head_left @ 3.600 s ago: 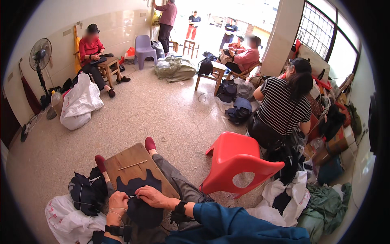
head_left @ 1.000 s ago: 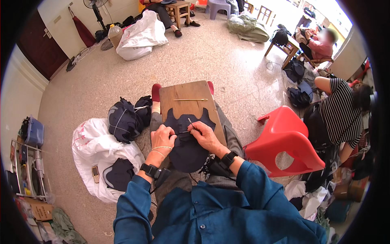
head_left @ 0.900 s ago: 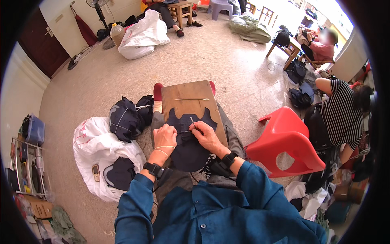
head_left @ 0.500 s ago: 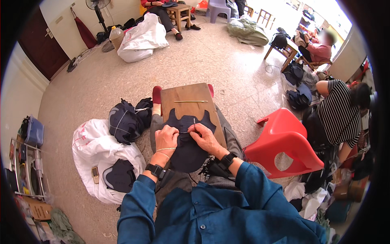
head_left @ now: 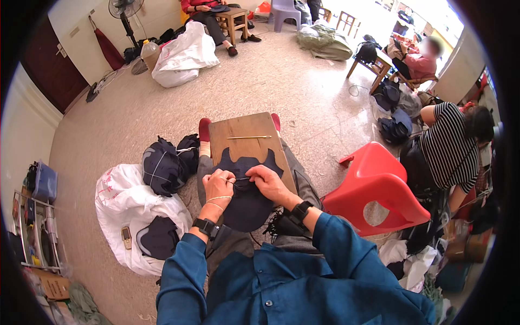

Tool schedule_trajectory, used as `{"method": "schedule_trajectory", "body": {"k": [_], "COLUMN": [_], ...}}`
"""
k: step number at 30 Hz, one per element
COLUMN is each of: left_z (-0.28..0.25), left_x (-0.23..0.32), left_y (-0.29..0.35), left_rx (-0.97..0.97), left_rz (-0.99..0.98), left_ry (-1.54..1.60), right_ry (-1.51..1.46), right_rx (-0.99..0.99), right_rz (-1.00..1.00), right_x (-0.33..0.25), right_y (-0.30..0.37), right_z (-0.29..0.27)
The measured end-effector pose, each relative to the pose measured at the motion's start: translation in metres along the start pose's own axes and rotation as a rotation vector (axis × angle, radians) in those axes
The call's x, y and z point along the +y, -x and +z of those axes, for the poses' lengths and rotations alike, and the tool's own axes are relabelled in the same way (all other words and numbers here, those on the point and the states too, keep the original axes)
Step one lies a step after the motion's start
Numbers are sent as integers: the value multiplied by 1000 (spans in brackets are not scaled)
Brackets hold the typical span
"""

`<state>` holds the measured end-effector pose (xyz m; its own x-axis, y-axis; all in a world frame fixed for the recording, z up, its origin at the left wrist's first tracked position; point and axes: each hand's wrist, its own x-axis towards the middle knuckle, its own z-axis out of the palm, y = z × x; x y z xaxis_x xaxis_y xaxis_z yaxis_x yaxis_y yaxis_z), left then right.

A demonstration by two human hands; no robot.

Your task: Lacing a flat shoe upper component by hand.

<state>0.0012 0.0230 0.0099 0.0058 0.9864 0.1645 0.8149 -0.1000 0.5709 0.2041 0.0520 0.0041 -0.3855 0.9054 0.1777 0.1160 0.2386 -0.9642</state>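
Note:
A dark navy fabric piece [head_left: 246,208] with a rounded lower part and two upper points lies over a wooden stool top [head_left: 238,126] between my knees. My left hand [head_left: 219,188] is closed on the left of its narrow middle, fingertips pinching the cloth. My right hand [head_left: 269,183] is closed too, thumb and fingers pressed together just above the cloth; what they pinch is too small to name. A small gap parts the two hands. Beyond the fabric, a thin pale stick [head_left: 249,137] lies across the wood.
To my left, a white sack [head_left: 116,189] bears a mobile phone [head_left: 127,237] and dark fabric pieces [head_left: 158,238], beside a tied dark bundle [head_left: 162,165]. A red plastic chair [head_left: 374,187] stands at right, near a person in a striped shirt [head_left: 452,141]. Other people sit farther back.
The thin dark strip that stood up at my right fingertips no longer shows. My right hand has shifted slightly left; the whole view has moved a little.

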Motion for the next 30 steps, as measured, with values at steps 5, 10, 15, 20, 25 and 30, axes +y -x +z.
{"method": "schedule_trajectory", "body": {"k": [5, 10, 15, 20, 25, 30], "left_z": [1, 5, 6, 6, 4, 8], "left_x": [19, 32, 19, 10, 14, 20], "left_y": [22, 23, 24, 23, 18, 18], "left_rx": [207, 180, 328, 308, 226, 213], "left_rz": [154, 81, 37, 53, -5, -40], "left_ry": [15, 135, 52, 176, 227, 273], "right_ry": [415, 628, 671, 694, 675, 637], "right_rx": [53, -103, -205, -404, -433, -438], "right_rz": [-257, -120, -185, -202, -176, -170], "right_x": [-2, -6, -12, -17, -11, -10], "right_y": [-7, -22, -33, -40, -33, -21], "right_z": [7, 6, 3, -10, -19, -28]}}
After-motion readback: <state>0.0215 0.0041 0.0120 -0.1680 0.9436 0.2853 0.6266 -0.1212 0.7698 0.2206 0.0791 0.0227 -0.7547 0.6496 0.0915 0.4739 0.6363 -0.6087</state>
